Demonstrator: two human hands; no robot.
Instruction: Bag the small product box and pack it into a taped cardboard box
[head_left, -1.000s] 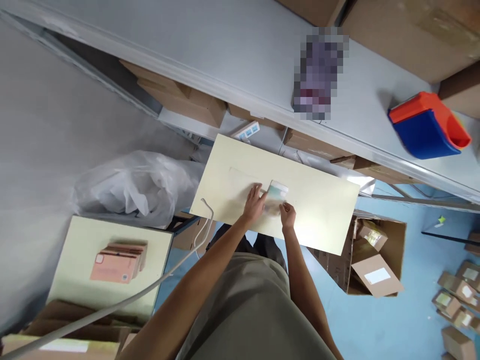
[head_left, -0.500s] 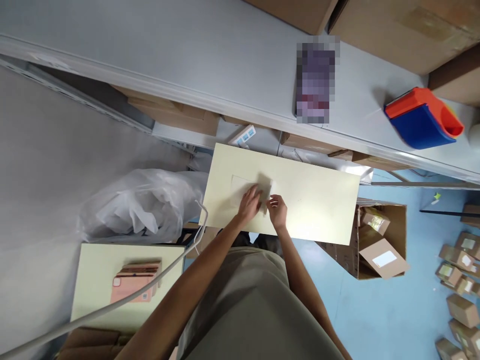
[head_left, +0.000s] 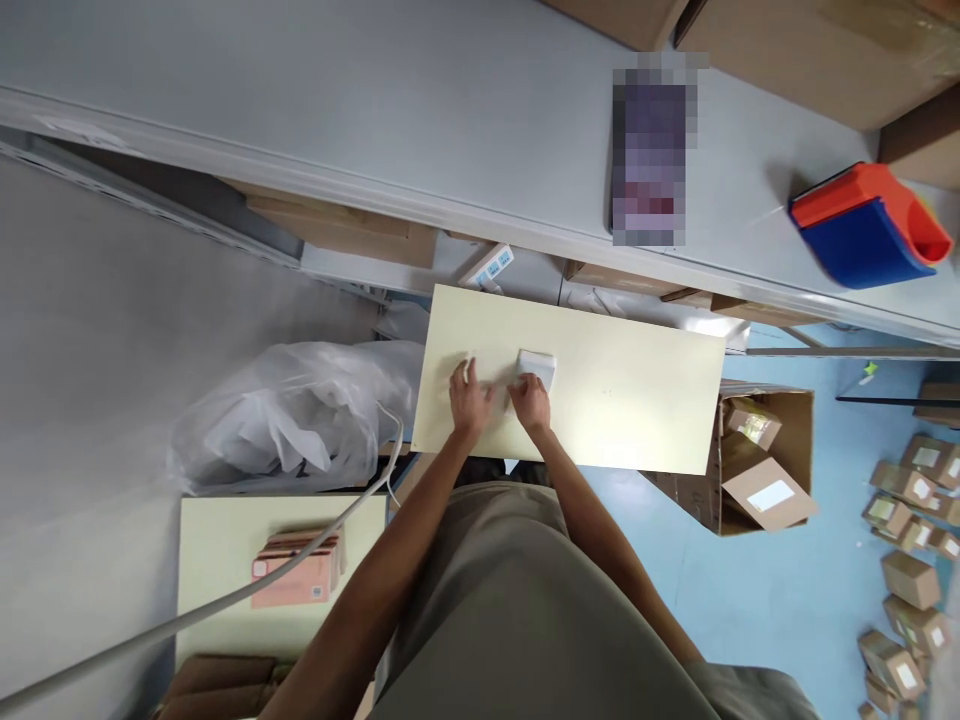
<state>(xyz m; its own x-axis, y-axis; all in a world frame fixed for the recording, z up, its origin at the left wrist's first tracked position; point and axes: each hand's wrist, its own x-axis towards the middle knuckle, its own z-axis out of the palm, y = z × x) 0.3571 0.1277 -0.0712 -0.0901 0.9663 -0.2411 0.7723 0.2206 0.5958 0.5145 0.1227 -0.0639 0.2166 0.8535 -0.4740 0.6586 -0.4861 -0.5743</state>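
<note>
A small flat white packet lies near the middle of a pale yellow board in front of my body. My right hand is curled over its near left edge, closed on it; the fingertips are partly hidden. To the left, my left hand hovers low over the board, its fingers apart and the thumb turned toward the packet. A faint whitish scrap shows at its fingertips, too blurred to make out. The space between the two hands is smeared by motion.
A grey shelf crosses the top, bearing a red and blue tape dispenser. An open carton stands right; a clear plastic bag and pink parcels lie left. A grey cable runs across the lower left.
My left hand has moved left, away from the packet. The packet stood tilted between both hands and now lies flatter under my right hand. The pale sheet on the left no longer shows clearly.
</note>
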